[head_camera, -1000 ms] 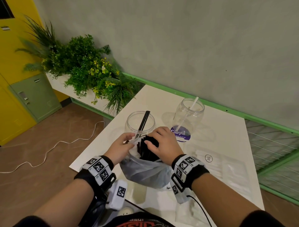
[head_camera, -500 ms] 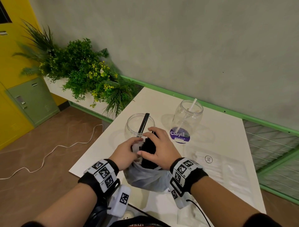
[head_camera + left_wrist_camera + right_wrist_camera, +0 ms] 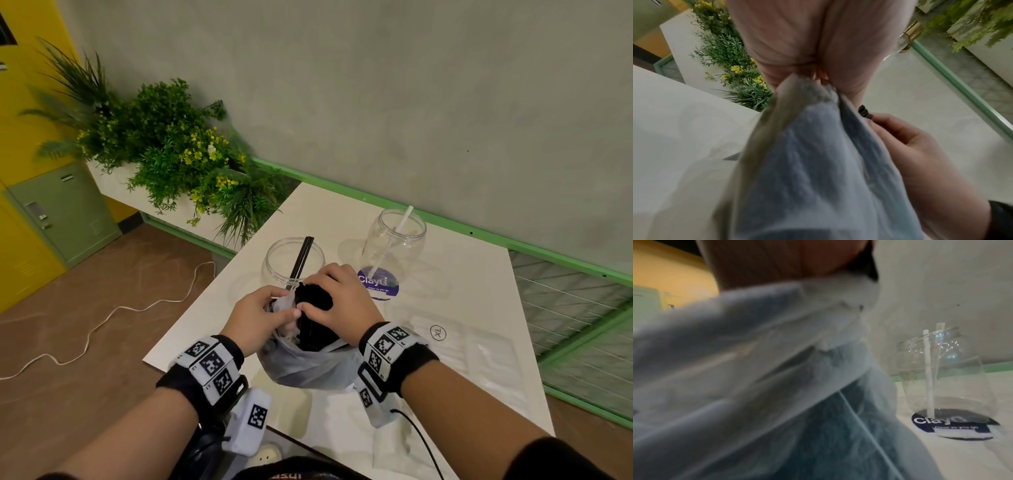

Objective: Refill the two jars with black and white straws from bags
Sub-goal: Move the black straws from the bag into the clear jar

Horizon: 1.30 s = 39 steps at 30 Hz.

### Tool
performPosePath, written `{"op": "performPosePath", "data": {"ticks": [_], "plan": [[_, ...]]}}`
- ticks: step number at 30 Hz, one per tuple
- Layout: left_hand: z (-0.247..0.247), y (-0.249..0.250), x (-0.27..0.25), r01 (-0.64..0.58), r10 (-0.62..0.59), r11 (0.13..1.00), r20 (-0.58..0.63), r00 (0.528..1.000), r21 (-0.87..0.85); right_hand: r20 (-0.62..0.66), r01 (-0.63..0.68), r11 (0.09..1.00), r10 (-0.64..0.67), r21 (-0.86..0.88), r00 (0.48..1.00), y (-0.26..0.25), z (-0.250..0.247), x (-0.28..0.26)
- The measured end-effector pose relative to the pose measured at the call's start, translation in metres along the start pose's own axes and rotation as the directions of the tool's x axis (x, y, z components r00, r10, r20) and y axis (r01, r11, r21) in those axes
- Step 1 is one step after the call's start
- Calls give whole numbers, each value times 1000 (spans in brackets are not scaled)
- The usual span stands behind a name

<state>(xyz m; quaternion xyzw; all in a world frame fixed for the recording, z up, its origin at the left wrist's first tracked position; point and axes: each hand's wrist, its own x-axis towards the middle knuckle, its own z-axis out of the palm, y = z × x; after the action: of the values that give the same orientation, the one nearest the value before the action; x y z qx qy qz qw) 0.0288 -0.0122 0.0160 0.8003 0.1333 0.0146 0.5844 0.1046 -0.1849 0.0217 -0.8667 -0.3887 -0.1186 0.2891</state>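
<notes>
A translucent plastic bag (image 3: 305, 365) full of black straws (image 3: 313, 317) stands on the white table (image 3: 472, 274) in front of me. My left hand (image 3: 260, 315) pinches the bag's rim (image 3: 803, 87). My right hand (image 3: 339, 305) grips the bundle of black straws sticking out of the bag's mouth. Behind the hands stands a clear jar (image 3: 293, 262) with black straws leaning in it. To its right a second clear jar (image 3: 394, 246) holds white straws (image 3: 929, 374) and sits on a purple sticker (image 3: 378, 286).
A flat clear bag marked XL (image 3: 469, 353) lies on the table at the right. A planter of green foliage (image 3: 178, 150) stands past the table's left corner. A white cable (image 3: 102, 322) runs over the brown floor. The wall with a green ledge (image 3: 513, 243) bounds the far edge.
The right hand has closed round the black straws and drawn them a little up out of the bag. The left hand has moved in to pinch the bag's rim beside it.
</notes>
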Motion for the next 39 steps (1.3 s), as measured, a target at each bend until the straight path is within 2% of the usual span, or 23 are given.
{"op": "performPosePath", "data": {"ticks": [2,4,7,9,10,11,13,15,16,18,20,23,25,30,34,36,39], "plan": [[0,-3,2,22,-22,1000,6,1000,19,73,-28,998,32,-53,997,3,-1,3],[-1,-5,3,30,-30,1000,9,1000,8,69,-72,992,79,-102,994,6,-5,5],[-2,-2,3,61,-61,998,14,998,-7,-89,-72,993,64,-93,994,-2,-18,-3],[-2,0,1,78,-77,997,20,997,-28,-180,19,1000,-17,6,984,-14,-24,-21],[-2,0,1,83,-82,996,25,996,-37,-174,89,995,-82,33,981,-20,-23,-33],[-2,-1,0,91,-90,995,34,995,-48,-120,163,986,-158,29,980,-24,-21,-46],[-1,0,-1,97,-94,993,48,994,-64,111,260,963,-252,-64,961,-24,-12,-70],[-1,5,-3,113,-109,991,55,992,-77,307,272,933,-195,-234,931,-17,-2,-82],[-1,5,-4,127,-122,989,57,991,-81,339,255,916,-144,-309,930,-13,3,-84],[-1,6,-6,188,-186,982,50,981,-34,316,208,893,-78,-399,946,-8,10,-82],[0,4,-12,320,-322,947,86,943,42,284,180,887,-58,-426,957,-5,16,-77],[5,7,-27,514,-497,858,251,830,1,297,155,881,-17,-447,955,-4,20,-72],[7,8,-31,553,-509,831,308,804,-68,268,111,901,7,-420,963,-3,19,-72],[13,13,-28,512,-452,839,287,845,-184,152,-15,973,51,-230,987,3,13,-76],[15,18,-28,479,-410,856,307,859,-196,147,19,992,1,-129,989,9,7,-90],[15,18,-27,454,-390,873,305,869,-179,141,9,1000,-11,11,990,8,1,-98],[16,18,-25,435,-373,887,315,873,-155,40,-134,976,129,174,991,4,-10,-96]]}}
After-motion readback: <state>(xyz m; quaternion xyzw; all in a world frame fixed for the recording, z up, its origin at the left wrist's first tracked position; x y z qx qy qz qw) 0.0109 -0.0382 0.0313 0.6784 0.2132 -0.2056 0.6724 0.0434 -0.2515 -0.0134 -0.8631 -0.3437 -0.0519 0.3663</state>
